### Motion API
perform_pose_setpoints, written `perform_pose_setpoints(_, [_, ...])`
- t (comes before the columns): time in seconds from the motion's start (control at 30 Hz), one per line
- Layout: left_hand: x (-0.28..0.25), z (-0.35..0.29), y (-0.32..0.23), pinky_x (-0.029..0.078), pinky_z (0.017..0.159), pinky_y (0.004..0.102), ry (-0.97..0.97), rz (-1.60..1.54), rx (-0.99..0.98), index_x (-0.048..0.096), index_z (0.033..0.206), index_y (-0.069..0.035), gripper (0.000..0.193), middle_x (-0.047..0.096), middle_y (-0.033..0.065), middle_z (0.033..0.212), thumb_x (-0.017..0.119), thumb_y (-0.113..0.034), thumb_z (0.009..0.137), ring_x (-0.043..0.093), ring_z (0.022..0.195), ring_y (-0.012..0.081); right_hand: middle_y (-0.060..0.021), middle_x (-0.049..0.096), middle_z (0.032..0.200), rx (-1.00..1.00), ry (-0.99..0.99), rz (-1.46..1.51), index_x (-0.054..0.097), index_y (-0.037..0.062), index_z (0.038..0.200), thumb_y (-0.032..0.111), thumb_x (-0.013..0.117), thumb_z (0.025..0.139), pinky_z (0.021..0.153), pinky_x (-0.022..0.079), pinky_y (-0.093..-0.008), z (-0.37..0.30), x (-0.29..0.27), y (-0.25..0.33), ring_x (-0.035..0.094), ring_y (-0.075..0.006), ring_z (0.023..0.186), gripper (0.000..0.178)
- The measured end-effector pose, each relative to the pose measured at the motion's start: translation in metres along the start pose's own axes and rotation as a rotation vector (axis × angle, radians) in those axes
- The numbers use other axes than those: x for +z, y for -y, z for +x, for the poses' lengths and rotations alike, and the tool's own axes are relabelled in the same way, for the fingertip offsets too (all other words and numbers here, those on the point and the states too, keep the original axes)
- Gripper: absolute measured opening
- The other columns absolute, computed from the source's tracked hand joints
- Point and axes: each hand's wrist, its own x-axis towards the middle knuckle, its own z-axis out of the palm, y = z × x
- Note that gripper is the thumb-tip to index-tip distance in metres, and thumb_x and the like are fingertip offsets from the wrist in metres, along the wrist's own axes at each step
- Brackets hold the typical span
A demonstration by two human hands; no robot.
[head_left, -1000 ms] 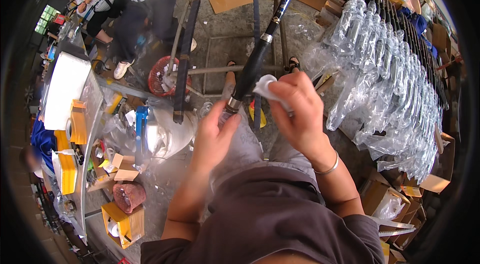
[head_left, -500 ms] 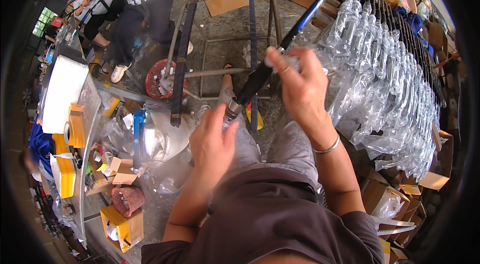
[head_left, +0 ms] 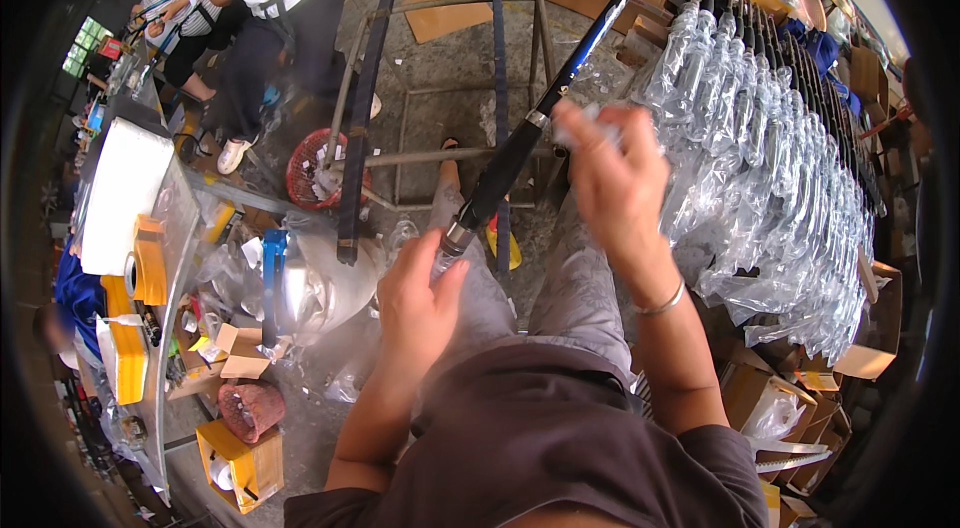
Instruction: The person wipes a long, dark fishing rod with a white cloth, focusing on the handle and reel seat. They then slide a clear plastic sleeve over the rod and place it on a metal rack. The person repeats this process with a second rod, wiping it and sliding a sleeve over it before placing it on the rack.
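The left hand is closed around the butt end of a black and blue fishing rod, thumb along one side, with a little clear plastic showing at the grip. Holding it by the end seems meant to steady the rod while leaving its dark handle and metal ring free. The rod slants up and away from that hand, passing just left of the right hand. That hand is narrowed, fingers bunched on a white wad; blur hides whether it is cloth or paper, and whether it touches the rod.

Ahead of both hands stands a metal frame topped with two dark bars, perhaps wrapped to cushion what rests there. Right of the right hand, many plastic-sleeved rods are lined up close together, the sleeves probably guarding their handles from scuffs. Left of the left hand lies a clear-plastic heap, with a red basket farther ahead, likely for scraps
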Motion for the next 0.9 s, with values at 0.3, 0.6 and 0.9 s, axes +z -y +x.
perform_pose_setpoints(0.3, [-0.006, -0.002, 0.004, 0.045, 0.066, 0.0286, 0.093, -0.201, -0.15, 0.058, 0.114, 0.004, 0.032, 0.062, 0.0107, 0.088, 0.065, -0.008, 0.086, 0.057, 0.075, 0.0192, -0.0111, 0.057, 0.088, -0.022, -0.074, 0.061, 0.069, 0.0103, 0.11, -0.003, 0.063, 0.074, 0.053, 0.047, -0.0337, 0.001, 0.02, -0.017, 0.056, -0.0229, 0.064, 0.039])
perform_pose_setpoints(0.6, [0.003, -0.008, 0.03, 0.039, 0.062, 0.0216, 0.076, -0.393, -0.255, 0.055, 0.12, 0.004, 0.036, 0.057, 0.001, 0.082, 0.064, -0.013, 0.09, 0.049, 0.069, 0.0065, -0.0042, 0.056, 0.086, 0.602, 0.348, 0.809, 0.068, 0.0003, 0.105, 0.025, 0.074, 0.08, 0.069, 0.043, -0.0257, -0.039, 0.026, 0.005, 0.054, -0.0131, 0.078, 0.035])
perform_pose_setpoints(0.9, [0.01, -0.014, 0.031, 0.047, 0.081, 0.0271, 0.114, -0.485, -0.355, 0.055, 0.12, 0.006, 0.035, 0.065, 0.0077, 0.099, 0.063, -0.005, 0.088, 0.058, 0.088, 0.0121, -0.0017, 0.064, 0.083, 0.949, 0.365, 1.14, 0.062, -0.0047, 0.111, 0.022, 0.077, 0.081, 0.06, 0.044, -0.0216, -0.006, 0.035, 0.025, 0.055, -0.0056, 0.069, 0.043])
